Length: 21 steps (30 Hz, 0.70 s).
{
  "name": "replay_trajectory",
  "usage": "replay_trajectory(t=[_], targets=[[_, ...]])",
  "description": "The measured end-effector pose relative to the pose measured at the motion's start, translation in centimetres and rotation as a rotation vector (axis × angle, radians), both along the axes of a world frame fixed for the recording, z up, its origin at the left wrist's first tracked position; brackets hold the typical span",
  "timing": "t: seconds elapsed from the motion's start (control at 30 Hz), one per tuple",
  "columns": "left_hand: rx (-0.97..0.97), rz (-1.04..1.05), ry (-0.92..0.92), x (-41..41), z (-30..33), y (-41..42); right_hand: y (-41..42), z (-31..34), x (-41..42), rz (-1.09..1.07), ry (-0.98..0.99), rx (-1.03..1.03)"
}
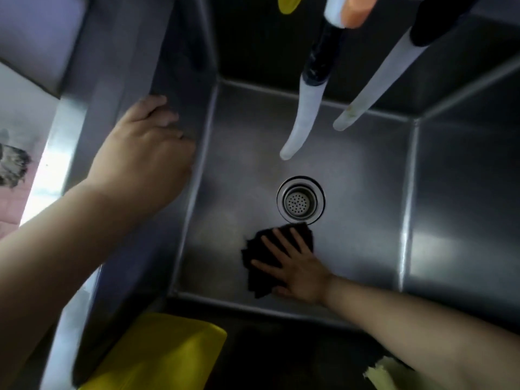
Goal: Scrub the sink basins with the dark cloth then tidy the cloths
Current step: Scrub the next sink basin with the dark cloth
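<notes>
I look straight down into a deep steel sink basin. The dark cloth lies flat on the basin floor just below the round drain strainer. My right hand presses on the cloth with its fingers spread straight. My left hand rests on the basin's left rim, fingers bent over the edge onto the inner wall. A yellow cloth lies over the near rim at the bottom left.
Two pale hose spouts hang down from the taps over the back of the basin. A yellow object and an orange one sit at the top edge. A pale scrap shows at the bottom right.
</notes>
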State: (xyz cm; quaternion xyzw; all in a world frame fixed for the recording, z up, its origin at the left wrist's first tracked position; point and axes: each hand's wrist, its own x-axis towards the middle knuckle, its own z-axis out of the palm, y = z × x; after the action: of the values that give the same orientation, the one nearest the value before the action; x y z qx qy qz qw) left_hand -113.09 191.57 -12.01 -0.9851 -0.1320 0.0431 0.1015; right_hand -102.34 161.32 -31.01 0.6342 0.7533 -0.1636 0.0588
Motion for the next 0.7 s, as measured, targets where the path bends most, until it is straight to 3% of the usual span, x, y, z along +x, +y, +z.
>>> replay_trajectory(t=[0.17, 0.37, 0.53, 0.7], targets=[[-0.043, 0.031, 0.0, 0.4, 0.0, 0.1, 9.3, -1.0, 0.4, -0.057, -0.002, 0.008], [0.026, 0.023, 0.024, 0.4, 0.0, -0.2, 15.7, -0.3, 7.7, -0.394, -0.052, 0.046], [0.071, 0.013, 0.017, 0.5, -0.1, -0.3, 11.1, 0.6, 14.1, -0.723, -0.147, -0.006], [0.103, 0.014, 0.043, 0.5, 0.0, -0.2, 6.7, 0.9, 11.7, -0.986, -0.142, -0.061]])
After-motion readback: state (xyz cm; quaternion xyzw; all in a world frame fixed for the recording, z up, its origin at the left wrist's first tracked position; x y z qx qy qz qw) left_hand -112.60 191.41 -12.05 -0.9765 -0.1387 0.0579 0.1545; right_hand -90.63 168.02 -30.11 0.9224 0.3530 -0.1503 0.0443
